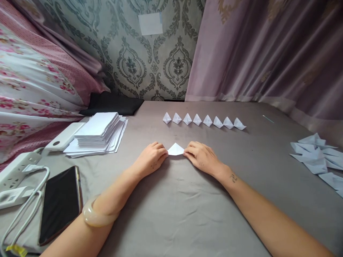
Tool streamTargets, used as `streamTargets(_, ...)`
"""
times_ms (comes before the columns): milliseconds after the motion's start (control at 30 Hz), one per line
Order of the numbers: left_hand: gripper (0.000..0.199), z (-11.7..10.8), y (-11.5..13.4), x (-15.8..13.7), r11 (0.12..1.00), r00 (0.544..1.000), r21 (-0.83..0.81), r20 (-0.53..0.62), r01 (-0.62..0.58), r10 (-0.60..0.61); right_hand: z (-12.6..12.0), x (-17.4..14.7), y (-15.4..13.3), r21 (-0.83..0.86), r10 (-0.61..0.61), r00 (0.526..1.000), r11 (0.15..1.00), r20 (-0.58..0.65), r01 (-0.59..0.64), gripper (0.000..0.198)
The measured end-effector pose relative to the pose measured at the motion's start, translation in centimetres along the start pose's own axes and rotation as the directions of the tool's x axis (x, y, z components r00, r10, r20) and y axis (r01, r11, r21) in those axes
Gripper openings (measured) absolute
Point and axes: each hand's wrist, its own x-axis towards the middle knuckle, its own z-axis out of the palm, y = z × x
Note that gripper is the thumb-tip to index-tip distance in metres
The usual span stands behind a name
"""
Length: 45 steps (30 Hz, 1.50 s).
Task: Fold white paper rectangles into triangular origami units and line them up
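Between my two hands is a small piece of folded white paper (175, 149), its point facing away from me. My left hand (152, 158) pinches its left corner between thumb and fingers. The right corner is pinched the same way by my right hand (203, 157). Beyond them, several small folded paper boats (197, 120) stand in a row across the table. Parts of the folded paper's corners are hidden under my fingertips.
A stack of white paper (96, 130) lies at the left, near a white box (64, 137). Closer to me are a power strip (16, 171) with cables and a phone (61, 205). More folded papers (316, 157) lie in a heap at the right edge. A thin stick (268, 119) lies far right.
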Motion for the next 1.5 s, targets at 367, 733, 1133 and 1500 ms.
streamTargets(367,0.03,0.5,-0.4,0.6,0.788,0.872,-0.392,0.086,0.474,-0.482,0.0,1.1,1.4,0.38,0.338,0.928,0.847,0.156,-0.372,0.027)
streamTargets(733,0.032,-0.3,0.0,1.0,0.745,0.825,-0.362,0.176,0.561,-0.536,0.1,1.6,1.0,0.295,0.363,0.912,0.865,0.19,-0.406,0.031)
streamTargets(1133,0.03,-0.3,0.2,1.1,0.753,0.819,-0.328,0.162,0.571,-0.551,0.2,1.9,1.2,0.279,0.331,0.925,0.885,0.185,-0.372,0.036)
streamTargets(1500,0.026,-0.1,0.0,1.1,0.766,0.836,-0.341,0.155,0.546,-0.527,0.2,1.8,1.3,0.283,0.336,0.923,0.882,0.185,-0.378,0.03)
